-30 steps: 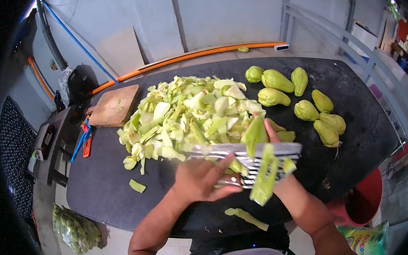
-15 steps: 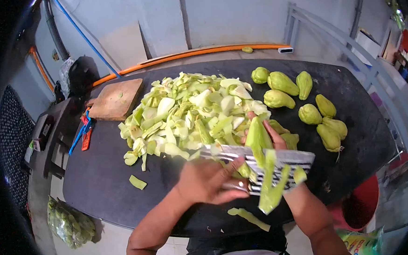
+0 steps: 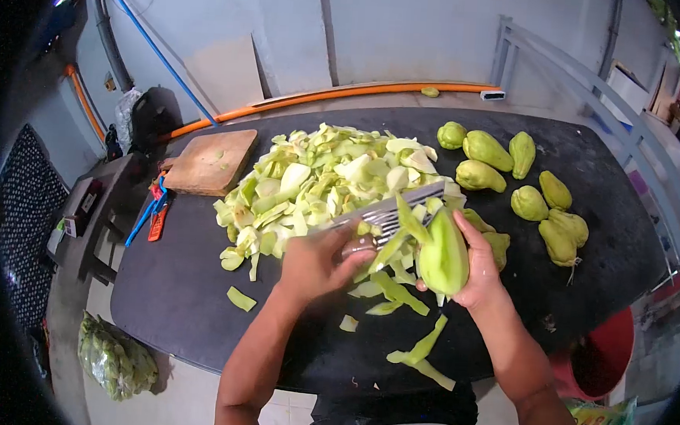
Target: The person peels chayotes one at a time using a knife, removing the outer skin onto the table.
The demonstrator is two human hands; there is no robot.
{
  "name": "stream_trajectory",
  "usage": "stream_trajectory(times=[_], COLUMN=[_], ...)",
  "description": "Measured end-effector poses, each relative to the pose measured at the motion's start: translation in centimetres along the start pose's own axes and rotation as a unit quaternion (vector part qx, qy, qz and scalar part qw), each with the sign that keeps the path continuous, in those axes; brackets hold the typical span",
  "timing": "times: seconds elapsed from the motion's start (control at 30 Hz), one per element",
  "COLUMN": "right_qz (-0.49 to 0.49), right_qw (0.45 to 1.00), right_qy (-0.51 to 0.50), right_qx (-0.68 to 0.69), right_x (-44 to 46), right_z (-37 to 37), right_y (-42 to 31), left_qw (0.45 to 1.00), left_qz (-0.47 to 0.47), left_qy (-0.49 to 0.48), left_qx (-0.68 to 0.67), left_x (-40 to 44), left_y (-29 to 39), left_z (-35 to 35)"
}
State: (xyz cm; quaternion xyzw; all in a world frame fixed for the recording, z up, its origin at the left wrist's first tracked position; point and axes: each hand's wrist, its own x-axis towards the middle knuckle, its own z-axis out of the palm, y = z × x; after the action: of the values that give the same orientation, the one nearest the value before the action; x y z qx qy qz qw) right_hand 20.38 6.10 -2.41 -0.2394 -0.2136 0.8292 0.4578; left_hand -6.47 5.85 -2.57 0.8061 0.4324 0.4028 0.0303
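My left hand [image 3: 317,262] is closed round the handle of a wide-bladed knife [image 3: 414,204], whose metal blade carries dark and light stripes. My right hand [image 3: 478,269] grips a pale green chayote [image 3: 444,254], part of its skin cut away. The blade sits just to the left of the chayote, with green strips of peel clinging near it; whether it touches the flesh is hidden. Behind both hands rises a big heap of peelings [image 3: 323,172]. Below them, loose peel strips [image 3: 425,346] lie on the dark table [image 3: 194,313].
Several whole chayotes [image 3: 488,150] lie at the table's right side. A wooden chopping board [image 3: 211,162] and an orange-handled tool [image 3: 157,223] are at the left. On the floor stand a red bucket [image 3: 612,346] and a bag of greens [image 3: 113,358].
The knife has swung from in front of the chayote to its left, its blade now tilted up. Peel that hung on the blade has dropped to the table. The chayote has come into fuller view.
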Motion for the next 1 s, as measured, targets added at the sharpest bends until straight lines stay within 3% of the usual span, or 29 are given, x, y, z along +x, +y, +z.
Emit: stream_trajectory(times=[0.03, 0.13, 0.2, 0.23, 0.3, 0.37, 0.43, 0.53, 0.63, 0.73, 0.93, 1.0], right_qz=[-0.006, -0.071, -0.080, -0.071, -0.054, -0.099, -0.106, -0.015, -0.033, -0.124, -0.178, -0.184], right_qw=[0.997, 0.989, 0.985, 0.985, 0.978, 0.986, 0.987, 0.992, 0.994, 0.988, 0.982, 0.982], right_qy=[-0.067, 0.079, 0.029, -0.009, -0.085, -0.012, 0.024, -0.028, 0.028, 0.096, 0.052, 0.031], right_qx=[0.038, 0.107, 0.148, 0.160, 0.183, 0.133, 0.121, 0.121, 0.097, 0.004, 0.021, 0.020], right_x=[0.2, 0.7, 0.8, 0.8, 0.7, 0.7, 1.1, 0.5, 0.0, -2.2, 0.4, 0.0], right_z=[-0.8, 0.0, -1.0, -1.6, -2.4, -1.9, -2.2, -2.1, -1.3, 2.7, -0.2, 0.0], right_y=[-0.1, 0.5, 0.5, 0.3, -0.2, 0.0, 0.1, -0.4, -0.2, 0.1, 1.1, 1.1], left_qw=[1.000, 0.996, 0.989, 0.982, 0.975, 0.969, 0.967, 0.967, 0.972, 0.973, 0.988, 0.983], left_qz=[0.009, 0.059, 0.089, 0.177, 0.216, 0.244, 0.245, 0.246, 0.218, 0.209, 0.129, 0.180], left_qy=[-0.003, -0.021, -0.072, -0.007, -0.012, 0.001, -0.023, -0.015, -0.013, -0.006, -0.032, -0.003], left_qx=[0.014, 0.058, 0.090, 0.070, 0.059, 0.048, 0.065, 0.067, 0.082, 0.098, 0.081, 0.042], left_x=[0.0, -0.2, 0.1, 0.1, -0.1, -0.1, 0.0, -0.1, 0.2, 0.1, 0.0, 0.3], left_y=[0.7, 2.3, 4.8, 4.4, 6.2, 7.0, 7.4, 6.8, 5.6, 4.3, 2.8, 4.1], left_z=[-0.4, 0.0, -0.9, 0.2, 0.7, 1.3, 0.9, 1.2, 0.7, 0.3, -0.6, -0.1])
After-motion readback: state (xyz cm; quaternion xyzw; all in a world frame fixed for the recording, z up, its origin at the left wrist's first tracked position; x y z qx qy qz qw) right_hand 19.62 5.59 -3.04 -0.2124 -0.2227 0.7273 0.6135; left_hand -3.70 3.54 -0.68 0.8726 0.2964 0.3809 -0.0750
